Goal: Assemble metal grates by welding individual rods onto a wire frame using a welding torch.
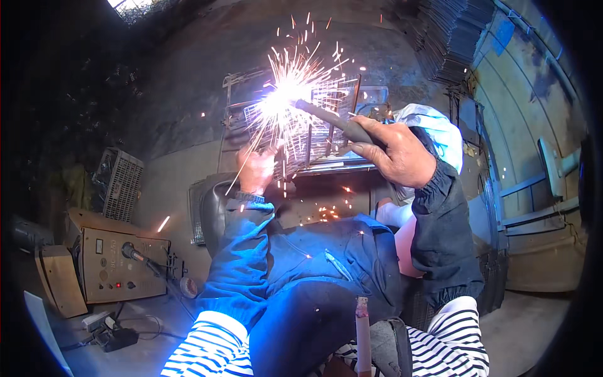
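Note:
My right hand (399,154) is closed round the dark handle of a welding torch (333,119). The torch points left and away from me, and its tip ends in a white glare with sparks flying out. Under the glare lies a wire grid (301,144) on a metal frame (342,167). At the grid's near left edge, my left hand (254,168) has its fingers curled against the wires, partly washed out by the light. The exact spot where torch and metal meet is hidden by the glare.
A welding machine (119,264) with a cable stands at the lower left, near a plastic crate (119,185). Stacked metal grids (449,38) stand at the far right, by a large metal panel (534,107). A white bag (433,129) lies beyond my right hand. Sparks fall towards my lap.

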A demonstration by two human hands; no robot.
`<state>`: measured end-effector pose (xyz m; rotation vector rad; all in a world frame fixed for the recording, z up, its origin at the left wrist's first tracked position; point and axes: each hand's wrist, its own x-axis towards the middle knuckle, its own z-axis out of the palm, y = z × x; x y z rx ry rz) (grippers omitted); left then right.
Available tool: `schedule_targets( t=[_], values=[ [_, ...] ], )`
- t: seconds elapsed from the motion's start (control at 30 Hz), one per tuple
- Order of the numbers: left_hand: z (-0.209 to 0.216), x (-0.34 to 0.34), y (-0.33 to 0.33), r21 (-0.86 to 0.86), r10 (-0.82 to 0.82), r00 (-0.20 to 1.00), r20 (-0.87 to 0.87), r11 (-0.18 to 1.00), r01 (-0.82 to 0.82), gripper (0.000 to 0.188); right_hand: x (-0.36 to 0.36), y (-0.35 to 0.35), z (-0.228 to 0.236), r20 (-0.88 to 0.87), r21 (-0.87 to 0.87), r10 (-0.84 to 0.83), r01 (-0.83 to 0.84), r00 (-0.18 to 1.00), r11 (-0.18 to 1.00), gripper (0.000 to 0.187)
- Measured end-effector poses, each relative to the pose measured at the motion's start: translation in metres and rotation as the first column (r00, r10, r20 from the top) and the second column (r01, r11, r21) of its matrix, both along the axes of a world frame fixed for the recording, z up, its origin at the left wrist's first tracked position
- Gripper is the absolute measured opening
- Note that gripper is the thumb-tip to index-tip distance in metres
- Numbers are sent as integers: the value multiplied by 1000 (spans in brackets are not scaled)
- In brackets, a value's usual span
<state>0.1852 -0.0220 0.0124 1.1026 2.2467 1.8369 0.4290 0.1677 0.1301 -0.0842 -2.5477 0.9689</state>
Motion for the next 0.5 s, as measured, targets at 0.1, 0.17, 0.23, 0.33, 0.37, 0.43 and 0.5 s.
schedule_targets(
  t=[0.1, 0.17, 0.23, 0.33, 0.37, 0.43, 0.5],
  values=[
    [10, 5, -2, -10, -45, 998, -50, 999, 44, 29, 0, 0, 0, 3, -5, -3, 3, 1000, 1000, 43],
    [8, 5, 3, 2, 31, 993, -112, 1000, -31, 27, 1, 1, 1, 4, -5, -11, 11, 1000, 1000, 43],
    [2, 3, 0, 28, -48, 986, 163, 999, 44, 26, -1, 1, -1, 5, -5, -14, 14, 1000, 1000, 43],
    [1, 3, 3, 54, -56, 987, 148, 997, 49, 25, -1, 3, -8, -90, -25, -12, 10, 996, 1000, 42],
    [1, 4, 3, 37, -39, 988, 153, 999, 33, 25, 1, 5, -11, -134, -43, -17, 11, 991, 999, 41],
    [3, 5, 3, 20, -16, 987, 158, 1000, 13, 25, 7, 8, -15, -166, -77, -48, 36, 985, 996, 41],
    [-3, 2, 2, -15, 23, 987, 160, 1000, -21, 25, 15, 20, -36, -250, -13, -166, 168, 954, 986, 43]
  ],
)
